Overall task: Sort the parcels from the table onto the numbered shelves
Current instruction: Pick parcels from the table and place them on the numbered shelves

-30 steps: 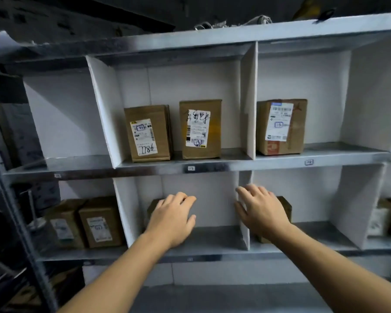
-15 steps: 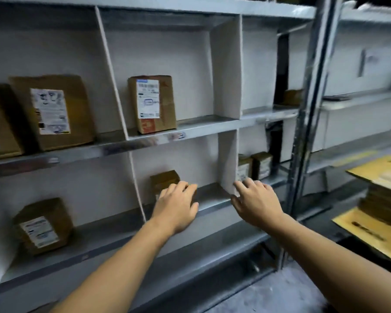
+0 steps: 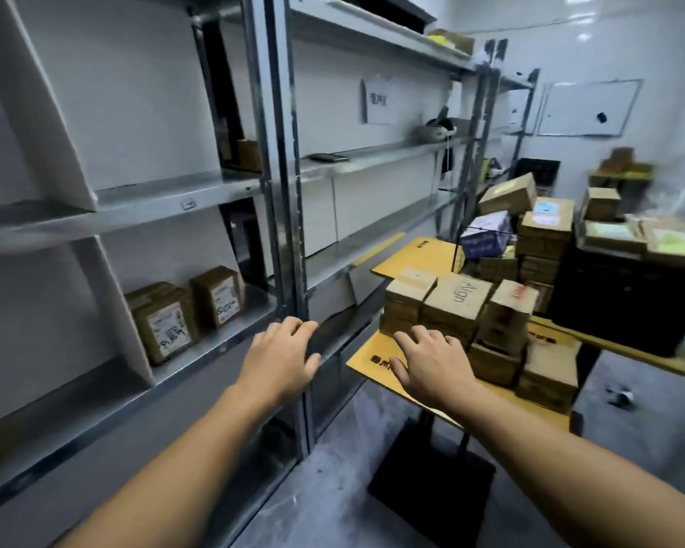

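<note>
1. hands. the left hand (image 3: 279,361) is held palm down in front of the shelving unit (image 3: 289,231), level with its lower shelf. its fingers are relaxed and slightly bent, and they grasp nothing. whether it touches the metal cannot be told. the right hand (image 3: 432,363) is held palm down over the near corner of the yellow table (image 3: 366,363). its fingers are spread and released, also grasping nothing. the fingertips lie just short of the parcel stack (image 3: 457,306); contact cannot be confirmed.

2. parcels on the table. the parcel stack is made of brown cardboard boxes, several layers high. the top box at centre carries the printed word "align". a smaller box (image 3: 410,286) lies to its left and a box with red print (image 3: 511,306) to its right. a further pile of boxes (image 3: 544,227) stands behind it, one box tilted on top.

3. parcels on the shelves. two labelled parcels (image 3: 167,328) (image 3: 218,296) stand upright side by side on the lower shelf, to the right of a white divider (image 3: 107,310). a small tag (image 3: 188,203) is fixed to the edge of the shelf above; its text is too blurred to read.

4. surroundings. a whiteboard (image 3: 588,108) hangs on the far wall. a black crate (image 3: 625,302) stands to the right of the table.
</note>
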